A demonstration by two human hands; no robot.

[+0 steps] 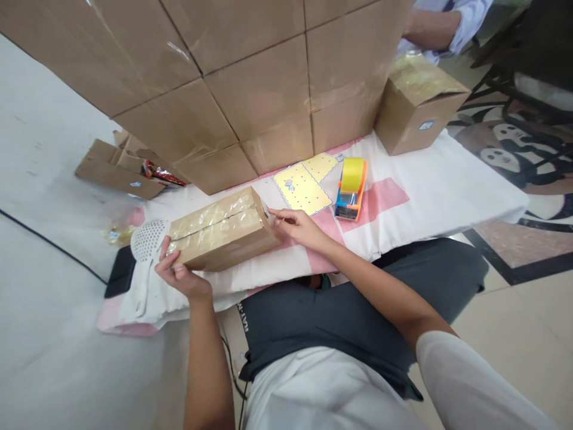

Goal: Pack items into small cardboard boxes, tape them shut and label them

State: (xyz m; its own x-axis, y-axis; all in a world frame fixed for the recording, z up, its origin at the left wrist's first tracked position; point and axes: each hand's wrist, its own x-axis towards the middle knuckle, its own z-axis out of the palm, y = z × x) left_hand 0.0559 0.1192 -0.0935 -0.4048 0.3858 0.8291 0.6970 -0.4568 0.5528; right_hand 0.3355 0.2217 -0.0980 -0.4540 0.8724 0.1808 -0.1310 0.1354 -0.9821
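Observation:
A long cardboard box (219, 230) lies in front of me, with shiny clear tape along the seam on its top. At its left end my left hand (183, 275) is closed on the corner, fingers behind and thumb in front. My right hand (298, 227) is at the opposite end, its index finger stretched along the edge and the other fingers curled against the box. Part of that end face is hidden by the right hand. To the right of the box stands an orange and blue tape dispenser (350, 194) with a yellow roll.
Large stacked cartons (268, 89) form a wall behind the box. A taped carton (416, 107) stands at the right, near another person's arm (432, 30). An opened carton (119, 170), a white perforated skimmer (150, 242) and a black phone-like object (120, 273) are at the left.

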